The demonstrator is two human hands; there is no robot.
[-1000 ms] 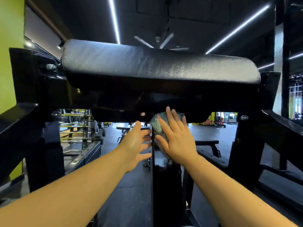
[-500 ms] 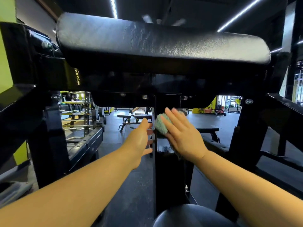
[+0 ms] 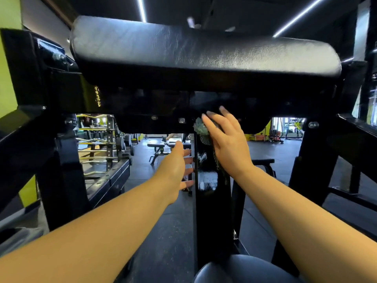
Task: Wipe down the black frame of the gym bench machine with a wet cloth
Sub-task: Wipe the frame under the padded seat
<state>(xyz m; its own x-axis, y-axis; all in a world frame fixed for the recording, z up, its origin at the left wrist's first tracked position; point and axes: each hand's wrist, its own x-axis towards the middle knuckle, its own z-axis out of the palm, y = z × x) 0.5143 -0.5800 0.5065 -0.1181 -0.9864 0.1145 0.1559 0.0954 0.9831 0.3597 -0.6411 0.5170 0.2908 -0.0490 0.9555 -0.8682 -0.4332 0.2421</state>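
Right hand [image 3: 228, 144] presses limp, wet cloth [image 3: 201, 129] flat-fingered against centre post [image 3: 212, 201]; left hand [image 3: 176, 168] released; bunch cloth under palm

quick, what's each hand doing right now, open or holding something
Left hand: open, straight fingers against the side of the centre post, holding nothing.
Right hand: open, flat fingers pressing the cloth on the post.

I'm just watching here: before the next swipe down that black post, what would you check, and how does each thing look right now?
1. Cloth sits under the right hand: ok.
2. Cloth touches the centre post, near its top: ok.
3. Left hand steadies the post's left edge: ok.
4. Post below shows wet streaks: ok.
5. Cloth wet enough: cannot tell.
6. Back of post wiped: cannot tell.
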